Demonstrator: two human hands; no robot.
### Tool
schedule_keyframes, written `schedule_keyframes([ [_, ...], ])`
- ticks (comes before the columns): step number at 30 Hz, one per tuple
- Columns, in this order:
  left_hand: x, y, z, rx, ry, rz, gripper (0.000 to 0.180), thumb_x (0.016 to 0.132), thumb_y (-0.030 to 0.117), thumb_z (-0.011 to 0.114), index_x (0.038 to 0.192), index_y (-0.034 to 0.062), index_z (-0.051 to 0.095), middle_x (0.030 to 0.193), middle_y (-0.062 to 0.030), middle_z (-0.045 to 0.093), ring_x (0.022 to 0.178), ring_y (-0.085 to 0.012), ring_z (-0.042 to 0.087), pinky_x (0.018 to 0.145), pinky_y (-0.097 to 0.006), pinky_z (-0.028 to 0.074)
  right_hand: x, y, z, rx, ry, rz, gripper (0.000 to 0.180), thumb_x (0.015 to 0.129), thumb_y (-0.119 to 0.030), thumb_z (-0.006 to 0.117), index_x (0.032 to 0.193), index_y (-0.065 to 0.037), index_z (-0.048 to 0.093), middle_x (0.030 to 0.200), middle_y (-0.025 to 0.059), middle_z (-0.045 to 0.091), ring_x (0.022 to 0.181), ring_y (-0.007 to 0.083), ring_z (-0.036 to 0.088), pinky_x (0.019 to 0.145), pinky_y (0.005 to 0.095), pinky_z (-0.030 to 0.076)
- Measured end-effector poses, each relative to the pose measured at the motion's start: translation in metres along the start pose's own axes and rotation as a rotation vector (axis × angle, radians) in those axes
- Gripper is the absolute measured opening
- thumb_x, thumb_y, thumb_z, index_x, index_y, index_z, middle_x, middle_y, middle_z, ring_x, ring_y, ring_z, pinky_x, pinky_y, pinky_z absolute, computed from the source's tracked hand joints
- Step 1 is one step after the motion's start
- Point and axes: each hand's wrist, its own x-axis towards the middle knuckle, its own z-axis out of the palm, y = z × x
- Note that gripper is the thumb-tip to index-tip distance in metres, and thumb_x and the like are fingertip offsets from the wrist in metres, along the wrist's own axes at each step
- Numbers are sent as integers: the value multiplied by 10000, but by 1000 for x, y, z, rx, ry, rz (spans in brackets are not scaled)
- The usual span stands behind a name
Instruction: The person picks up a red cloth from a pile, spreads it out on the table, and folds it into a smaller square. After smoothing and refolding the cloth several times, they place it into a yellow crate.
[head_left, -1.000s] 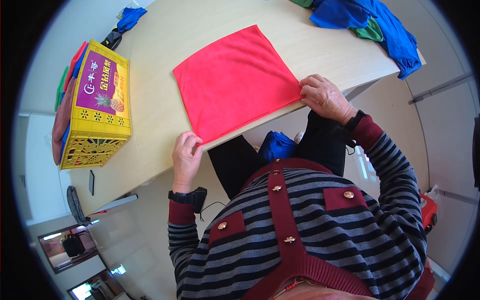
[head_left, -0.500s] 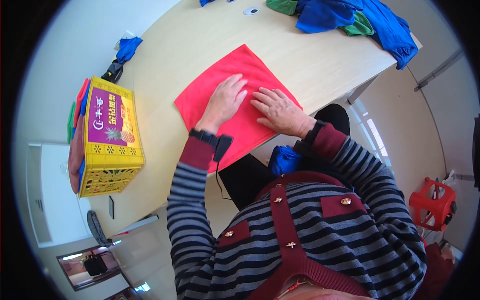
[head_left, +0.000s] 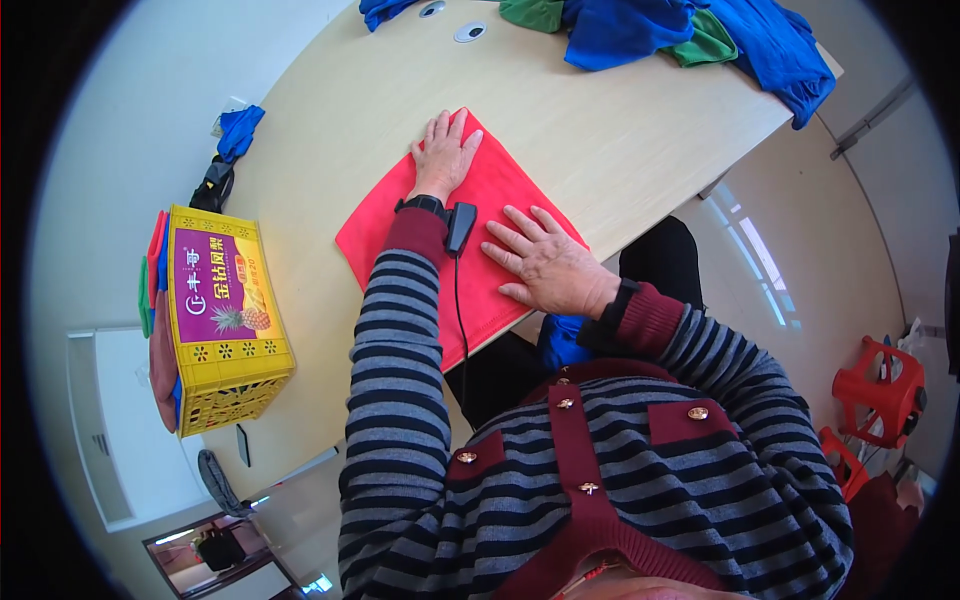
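A red cloth [head_left: 472,295] lies spread on the pale wooden table, one corner pointing away from me and its near edge at the table's edge. My left hand [head_left: 445,158] rests flat near the far corner, fingers stretched out and partly over the cloth's left edge. Lower on the right half, my right hand [head_left: 550,262] lies palm down with its fingers spread. Neither hand grips anything. A black strap with a small dark device [head_left: 460,230] and a cable sits on my left wrist. Blue fabric [head_left: 562,342] shows below the table edge by my lap.
A yellow plastic crate [head_left: 235,385] with folded cloths over its far side stands at the left. Blue cloths [head_left: 625,35] and green cloths [head_left: 708,42] are heaped at the back right. A dark phone-like slab [head_left: 243,446] lies near the crate. Red stools [head_left: 880,392] stand on the floor at right.
My left hand has slid away from me to the cloth's far corner. My right hand has spread its fingers and moved slightly nearer. The view has shifted a little.
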Motion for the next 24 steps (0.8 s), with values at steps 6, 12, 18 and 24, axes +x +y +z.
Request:
schedule_keyframes([
  [6, -5, -7, -12, -29, -35, -100, 715, 1020, 623, 395, 1612, 244, 268, 1686, -117, 198, 1555, -339, 163, 1176, -671, 145, 1, -8, -3, 13, 27, -18, 649, 1004, -538, 471, 1513, -135, 477, 1604, 99, 384, 1515, 328, 273, 1253, 497, 167],
  [12, -88, -22, -28, -71, 68, -19, 682, 1039, 573, 401, 1617, 240, 259, 1686, -116, 195, 1557, -324, 164, 1212, -620, 124, -3, -5, 1, -12, 23, -22, 627, 993, -511, 515, 1495, -136, 493, 1587, 98, 408, 1507, 322, 290, 1244, 499, 189],
  [18, -191, -118, -36, -29, 43, -140, 635, 1052, 517, 413, 1604, 225, 303, 1677, -109, 233, 1553, -295, 193, 1234, -569, 122, 22, -46, -14, -29, 5, -238, 591, 989, -481, 543, 1465, -131, 514, 1572, 103, 422, 1495, 317, 319, 1222, 516, 238],
  [24, -188, -139, -23, 47, 45, -69, 620, 1048, 495, 430, 1596, 223, 326, 1672, -96, 254, 1548, -290, 208, 1238, -559, 118, 76, -129, 35, 187, -72, -620, 607, 998, -504, 495, 1485, -141, 491, 1598, 101, 390, 1505, 327, 301, 1218, 545, 228],
])
